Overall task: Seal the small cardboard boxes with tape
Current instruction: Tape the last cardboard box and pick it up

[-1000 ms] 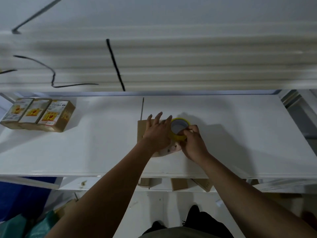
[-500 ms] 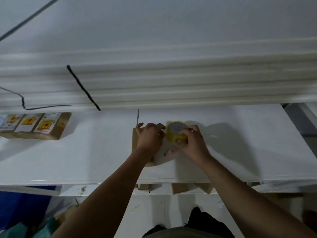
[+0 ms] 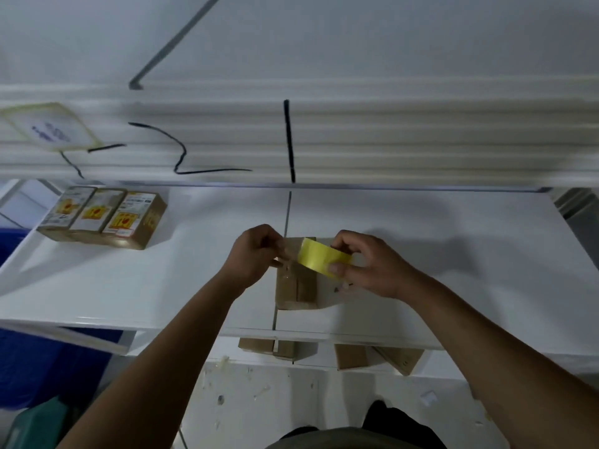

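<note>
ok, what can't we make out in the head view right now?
Head view:
Far end of box: hidden by left hand, right hand and tape roll.
The clear tape strip: too faint to tell if stuck down.
Print on three labelled boxes: too small.
The boxes under table: cut off by table edge.
The wall notice: blurred.

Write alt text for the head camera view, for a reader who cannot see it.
Over a small cardboard box on a white table, a person's right hand grips a yellow tape roll while the left hand pinches the strip of tape pulled from it. Three labelled boxes stand in a row at the table's far left.
</note>
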`<state>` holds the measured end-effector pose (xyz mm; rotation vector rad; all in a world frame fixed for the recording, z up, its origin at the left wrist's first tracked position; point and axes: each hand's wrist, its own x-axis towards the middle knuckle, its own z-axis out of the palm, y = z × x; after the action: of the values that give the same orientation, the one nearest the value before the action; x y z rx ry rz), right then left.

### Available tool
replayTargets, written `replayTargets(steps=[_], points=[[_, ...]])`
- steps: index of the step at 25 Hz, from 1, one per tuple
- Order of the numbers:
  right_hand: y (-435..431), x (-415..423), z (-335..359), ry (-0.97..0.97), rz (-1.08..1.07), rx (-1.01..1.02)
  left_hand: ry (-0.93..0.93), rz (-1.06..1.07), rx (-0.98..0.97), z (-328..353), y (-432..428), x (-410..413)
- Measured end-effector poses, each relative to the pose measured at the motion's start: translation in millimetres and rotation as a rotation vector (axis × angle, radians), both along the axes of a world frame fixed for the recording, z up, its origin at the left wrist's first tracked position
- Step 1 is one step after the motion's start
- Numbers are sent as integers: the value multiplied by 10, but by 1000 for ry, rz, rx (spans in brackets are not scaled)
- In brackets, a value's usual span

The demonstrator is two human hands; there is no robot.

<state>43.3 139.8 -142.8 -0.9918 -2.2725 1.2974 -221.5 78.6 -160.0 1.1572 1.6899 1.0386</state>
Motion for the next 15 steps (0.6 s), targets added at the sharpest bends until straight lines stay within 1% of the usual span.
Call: replayTargets(steps=[1, 3, 4, 6, 8, 10, 13, 15], points=[[48, -7, -40, -83, -68, 80, 43, 39, -38, -42, -61, -79], [194, -22, -111, -287, -204, 202, 50, 101, -106, -148, -159, -188], [263, -44, -155, -347, -232, 193, 51, 127, -136, -213, -191, -193], [353, -136, -257, -389, -228, 130, 62, 192, -176, -324, -205, -157], [407, -218, -363, -449, -228, 126, 48, 238, -200, -419, -153, -124], [445, -272, -422, -512, -244, 140, 61, 256, -219, -495, -100, -124], [479, -372, -419, -636, -219, 154, 184, 250, -297, -617, -51, -91], [485, -440, -411, -712, -202, 163, 162, 250, -374, -664, -42, 24]])
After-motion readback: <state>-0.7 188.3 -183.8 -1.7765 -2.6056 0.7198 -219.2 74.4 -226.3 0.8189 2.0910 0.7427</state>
